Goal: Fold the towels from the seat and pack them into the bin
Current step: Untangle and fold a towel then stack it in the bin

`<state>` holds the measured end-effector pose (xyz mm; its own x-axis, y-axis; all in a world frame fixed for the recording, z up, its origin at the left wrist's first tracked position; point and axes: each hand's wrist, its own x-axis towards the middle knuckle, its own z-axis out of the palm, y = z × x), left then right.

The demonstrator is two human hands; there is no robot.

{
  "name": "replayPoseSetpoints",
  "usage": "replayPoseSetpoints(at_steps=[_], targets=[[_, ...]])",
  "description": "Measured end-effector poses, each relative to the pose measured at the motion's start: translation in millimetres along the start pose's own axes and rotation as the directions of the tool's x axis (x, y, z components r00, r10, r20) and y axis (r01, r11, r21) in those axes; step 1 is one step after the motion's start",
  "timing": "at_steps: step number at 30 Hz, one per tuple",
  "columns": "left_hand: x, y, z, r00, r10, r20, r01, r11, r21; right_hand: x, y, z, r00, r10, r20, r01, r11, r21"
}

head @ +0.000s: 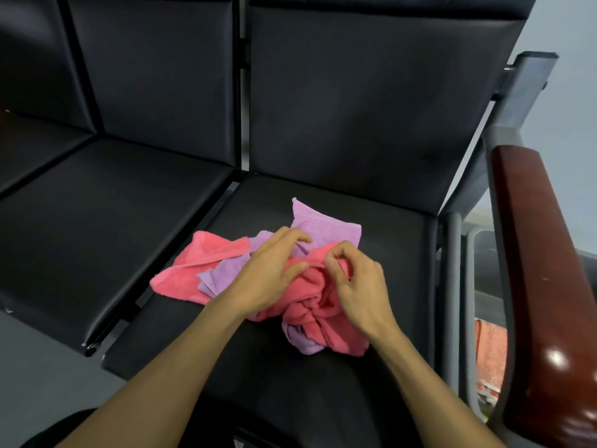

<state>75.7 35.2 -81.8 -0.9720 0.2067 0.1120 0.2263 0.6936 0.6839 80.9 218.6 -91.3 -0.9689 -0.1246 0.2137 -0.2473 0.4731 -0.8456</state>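
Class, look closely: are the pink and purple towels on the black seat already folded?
No, the pink towels and purple towels lie crumpled together on the black seat.

Single head view, looking forward and down, close over black seat (pixel 323 202); wide-angle.

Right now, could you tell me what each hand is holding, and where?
The right hand pinches a top fold of the crumpled pink towel. The left hand rests open on the pile, gripping nothing.

- Bare seat (pixel 371 202) lies behind and right of the towels (pixel 290 279); the backrest (pixel 355 108) walls the far side
- The armrest (pixel 533 270) bars the right; left seat (pixel 106 215) is open
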Motion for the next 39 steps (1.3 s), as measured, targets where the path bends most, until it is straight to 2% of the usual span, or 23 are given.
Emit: replayPoseSetpoints(at_steps=[2,3,4,6,8,10,11,13,15,17,19,21,22,23,25,27,28,30,32,34,36,38,39], targets=[[-1,-5,5,0.996,-0.028,0.089,0.022,0.997,0.070,0,-3,-1,0.999,-0.005,-0.038,0.010,0.991,0.136],[-2,-5,5,0.994,-0.042,0.104,0.022,0.984,0.179,0,-2,-2,0.996,0.019,-0.083,-0.003,0.981,0.196],[-1,-2,3,0.994,-0.066,0.090,0.037,0.956,0.292,1,-1,-4,0.989,0.048,-0.138,-0.018,0.978,0.209],[-1,2,-1,0.997,-0.018,-0.069,0.044,0.922,0.385,3,2,-8,0.983,0.050,-0.176,-0.036,0.996,0.083],[1,7,-7,0.972,0.130,-0.194,-0.056,0.936,0.346,2,3,-10,0.998,0.065,-0.004,-0.065,0.997,-0.046],[-1,17,-4,0.940,0.247,-0.233,-0.181,0.945,0.273,1,1,-9,0.981,0.036,0.192,-0.024,0.998,-0.066],[-3,21,-1,0.935,0.257,-0.243,-0.198,0.949,0.244,0,0,-6,0.979,-0.015,0.203,0.034,0.996,-0.088],[-4,21,0,0.953,0.211,-0.216,-0.160,0.960,0.230,-3,-2,-1,0.994,-0.106,0.033,0.109,0.990,-0.094],[0,7,-3,0.996,0.070,-0.057,-0.048,0.947,0.318,-3,-3,-2,0.970,-0.079,-0.232,0.070,0.996,-0.046],[0,-3,-5,0.999,-0.027,0.040,0.012,0.937,0.349,-1,2,-8,0.951,-0.030,-0.308,0.007,0.997,-0.076],[-3,1,-4,0.999,0.041,-0.020,-0.033,0.954,0.298,1,3,-11,0.995,0.042,-0.087,-0.058,0.980,-0.189],[-3,14,-2,0.983,0.175,-0.050,-0.155,0.948,0.279,0,4,-10,0.987,0.031,0.155,0.006,0.972,-0.235],[-3,18,-1,0.978,0.204,-0.049,-0.187,0.954,0.233,-1,3,-7,0.982,-0.036,0.187,0.079,0.971,-0.227],[-3,20,0,0.981,0.186,-0.047,-0.177,0.971,0.162,-2,0,-4,0.982,-0.115,0.148,0.145,0.965,-0.216],[-3,19,0,0.996,0.088,0.013,-0.089,0.989,0.118,-4,-3,0,0.987,-0.155,-0.049,0.147,0.980,-0.138],[-3,10,-1,0.997,-0.010,0.071,-0.006,0.977,0.214,-4,-2,-1,0.969,-0.059,-0.238,0.052,0.998,-0.036],[-3,9,-2,0.999,-0.014,0.038,0.004,0.965,0.263,-3,0,-3,0.960,-0.014,-0.280,0.002,0.999,-0.044],[-4,11,-8,0.991,0.073,-0.116,-0.031,0.945,0.324,0,2,-9,0.985,0.057,-0.166,-0.082,0.985,-0.151],[-4,20,-12,0.952,0.207,-0.226,-0.129,0.939,0.317,0,0,-10,0.988,0.115,0.101,-0.103,0.988,-0.112],[-4,28,-10,0.933,0.266,-0.243,-0.215,0.952,0.219,-2,-7,-7,0.976,0.006,0.219,-0.005,1.000,-0.005],[-5,26,-7,0.973,0.169,-0.156,-0.136,0.970,0.202,-3,-9,-1,0.996,-0.084,0.021,0.084,0.996,-0.003],[-3,14,-8,0.995,-0.061,-0.075,0.084,0.924,0.372,-2,-3,-2,0.971,-0.025,-0.239,0.019,0.999,-0.028],[-3,9,-10,0.988,-0.119,-0.102,0.151,0.892,0.425,1,2,-4,0.958,0.007,-0.287,-0.024,0.998,-0.054]])
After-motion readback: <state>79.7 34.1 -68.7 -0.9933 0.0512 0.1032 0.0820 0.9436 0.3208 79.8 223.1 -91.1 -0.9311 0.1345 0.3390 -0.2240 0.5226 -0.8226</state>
